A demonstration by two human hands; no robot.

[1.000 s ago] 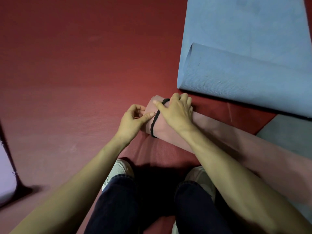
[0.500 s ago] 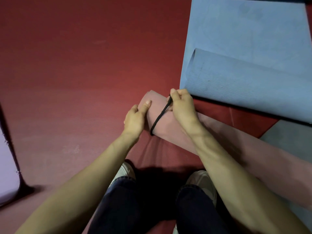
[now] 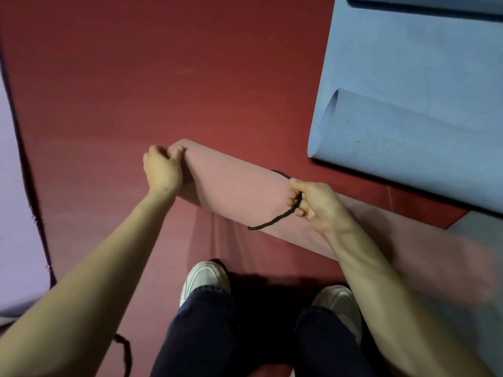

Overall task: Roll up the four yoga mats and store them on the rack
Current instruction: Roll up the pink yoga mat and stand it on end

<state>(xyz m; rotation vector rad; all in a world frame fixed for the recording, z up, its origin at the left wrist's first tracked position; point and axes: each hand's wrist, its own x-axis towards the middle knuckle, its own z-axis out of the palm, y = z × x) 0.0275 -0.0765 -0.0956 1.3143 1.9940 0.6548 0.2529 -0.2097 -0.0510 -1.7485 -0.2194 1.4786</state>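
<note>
**Black band around the rolled pink mat**

The rolled pink mat [image 3: 236, 186] lies on the red floor [image 3: 163, 77] before the feet. The left hand [image 3: 162, 170] grips its left end, fingers curled on it. The right hand [image 3: 313, 202] pinches the black elastic band [image 3: 272, 220] looped around the roll. The blue mat [image 3: 408, 118] lies half rolled nearby.

Left hand [image 3: 162, 170] curled, gripping; right hand [image 3: 313, 204] fingers hooked, pinching; both forearms extended forward.

Right hand [image 3: 318, 204] pulls black band [image 3: 272, 220] around pink roll [image 3: 234, 186]
</note>
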